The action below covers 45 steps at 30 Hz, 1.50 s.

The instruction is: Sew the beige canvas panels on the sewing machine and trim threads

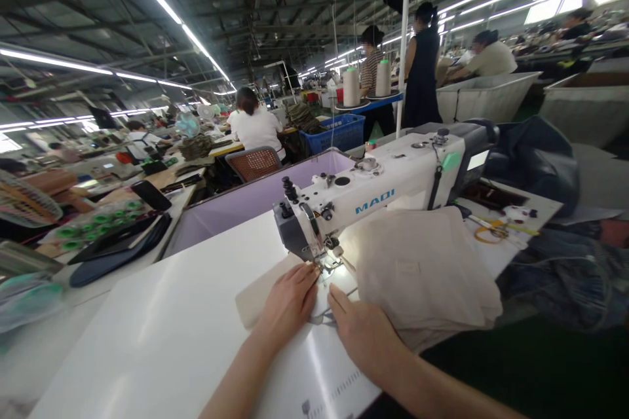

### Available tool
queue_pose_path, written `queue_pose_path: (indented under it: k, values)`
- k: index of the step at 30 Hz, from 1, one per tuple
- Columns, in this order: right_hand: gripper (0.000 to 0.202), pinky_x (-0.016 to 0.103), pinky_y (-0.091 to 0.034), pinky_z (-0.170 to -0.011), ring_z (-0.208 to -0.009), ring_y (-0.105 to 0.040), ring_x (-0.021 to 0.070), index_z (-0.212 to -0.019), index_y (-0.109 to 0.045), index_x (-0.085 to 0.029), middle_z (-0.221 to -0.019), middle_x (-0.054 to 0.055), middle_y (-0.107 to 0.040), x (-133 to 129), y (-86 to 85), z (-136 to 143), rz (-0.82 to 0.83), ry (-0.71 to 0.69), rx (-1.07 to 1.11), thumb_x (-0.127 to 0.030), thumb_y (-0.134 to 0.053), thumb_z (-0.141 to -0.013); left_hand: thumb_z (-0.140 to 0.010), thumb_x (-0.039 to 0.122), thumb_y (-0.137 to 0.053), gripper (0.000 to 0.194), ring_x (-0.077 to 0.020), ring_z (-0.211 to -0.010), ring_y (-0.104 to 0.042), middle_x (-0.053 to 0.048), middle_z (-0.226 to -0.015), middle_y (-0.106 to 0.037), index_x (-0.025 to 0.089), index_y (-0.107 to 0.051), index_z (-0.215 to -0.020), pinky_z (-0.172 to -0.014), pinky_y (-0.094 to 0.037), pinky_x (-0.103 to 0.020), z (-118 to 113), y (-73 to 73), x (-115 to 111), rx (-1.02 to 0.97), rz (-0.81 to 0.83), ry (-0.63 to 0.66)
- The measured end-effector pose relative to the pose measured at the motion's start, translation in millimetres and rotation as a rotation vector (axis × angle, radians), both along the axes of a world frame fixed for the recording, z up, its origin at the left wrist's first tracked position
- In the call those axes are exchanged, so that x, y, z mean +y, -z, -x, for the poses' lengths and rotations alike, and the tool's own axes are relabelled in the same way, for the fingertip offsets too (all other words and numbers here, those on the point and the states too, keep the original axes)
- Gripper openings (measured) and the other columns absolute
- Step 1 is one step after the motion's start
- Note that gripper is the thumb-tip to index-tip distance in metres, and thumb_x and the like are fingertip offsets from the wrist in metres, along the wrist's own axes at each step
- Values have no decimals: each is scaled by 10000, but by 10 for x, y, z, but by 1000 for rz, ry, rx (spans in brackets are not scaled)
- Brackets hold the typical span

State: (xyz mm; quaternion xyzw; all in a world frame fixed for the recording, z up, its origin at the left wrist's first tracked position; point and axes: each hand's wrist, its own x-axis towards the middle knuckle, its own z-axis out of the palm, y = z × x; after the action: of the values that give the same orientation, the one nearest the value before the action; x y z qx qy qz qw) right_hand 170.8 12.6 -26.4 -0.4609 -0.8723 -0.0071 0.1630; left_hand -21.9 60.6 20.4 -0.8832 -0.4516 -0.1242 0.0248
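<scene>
A white sewing machine point(388, 177) stands on a white table point(162, 321), its lit needle area just beyond my hands. My left hand point(291, 294) lies on a beige fabric piece point(260, 291) left of the presser foot, fingertips close to the foot and fingers together over the cloth. On the near right side of the needle, my right hand point(361, 330) has its index finger extended on the machine bed; whether its other fingers hold anything is hidden. A larger beige cloth pile point(417, 268) lies to the right, under the machine's arm.
Behind the table is a lilac-lined bin point(255, 200). Scissors point(491, 230) lie at the right. Thread cones point(351, 88) stand on a blue rack beyond the machine. A seated person point(253, 121) in white is ahead. Green spools point(98, 222) and a dark pouch are on the left.
</scene>
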Motion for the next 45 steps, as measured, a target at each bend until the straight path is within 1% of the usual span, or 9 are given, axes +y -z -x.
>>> queue_pose_path:
  k: [8,17,19,21,24,28,32,37,45]
  values:
    - [456,311,-579,-609,-732,-708,203,-1293,-604,-92,-1360,207,-613,-18,-47,-33,42,-19,51,-7,-496,-859,-1032,265,-384,376,-226,-1215,-632,-90,-1311,-685,181,-676,-1253,-1063,-521,-418,21,4,2,-96,55,-62]
    - [429,336,-590,-812,-933,-723,229,-1190,-646,-128,-1330,169,-640,-51,-85,-174,107,-41,298,6,-441,-838,-898,33,-406,491,-223,-1205,-628,-53,-1309,-685,244,-680,-1247,-1046,-531,-433,243,-133,-321,-92,144,-87]
    - [458,352,-585,-854,-1021,-703,245,-1201,-637,-134,-1335,165,-635,-45,-89,-194,112,-51,376,9,-453,-807,-937,87,-423,378,-242,-1163,-625,-91,-1237,-692,216,-672,-1191,-971,-563,-433,246,-139,-398,4,126,-201]
    - [465,363,-564,-918,-1114,-666,246,-1199,-633,-153,-1321,152,-641,-31,-103,-214,118,-52,482,2,-456,-798,-995,206,-413,262,-252,-1041,-655,-120,-1135,-672,182,-652,-1102,-839,-591,-404,206,-154,-467,148,164,-438]
    - [452,381,-529,-980,-1152,-635,230,-1181,-633,-185,-1246,126,-665,2,-142,-249,153,-54,625,-11,-447,-807,-1043,307,-326,312,-232,-853,-695,-118,-1056,-622,152,-597,-1050,-685,-571,-348,111,-202,-550,312,261,-746]
    - [472,386,-509,-993,-1118,-634,216,-1181,-635,-199,-1174,101,-676,60,-218,-296,223,-17,670,-6,-422,-806,-1059,328,-292,320,-220,-820,-718,-111,-1049,-608,145,-553,-1064,-634,-534,-296,47,-272,-621,351,330,-827]
    - [477,362,-479,-1006,-1123,-625,212,-1174,-641,-165,-1168,105,-682,120,-350,-350,248,1,637,21,-414,-798,-1065,325,-280,312,-215,-821,-722,-108,-1039,-614,144,-533,-1043,-612,-510,-271,62,-307,-668,357,352,-823]
    - [467,284,-492,-885,-1030,-654,196,-1176,-662,-166,-1175,79,-688,151,-516,-403,359,-55,391,33,-423,-828,-1064,324,-286,309,-212,-815,-720,-110,-1038,-615,144,-536,-1035,-595,-504,-266,96,-287,-689,328,355,-809]
    - [336,275,-489,-617,-703,-655,163,-1072,-699,-176,-1200,89,-646,81,-520,-344,278,-77,-15,-9,-461,-904,-1036,235,-349,258,-258,-883,-697,-123,-1019,-631,126,-581,-1059,-636,-536,-317,31,-334,-634,389,358,-833]
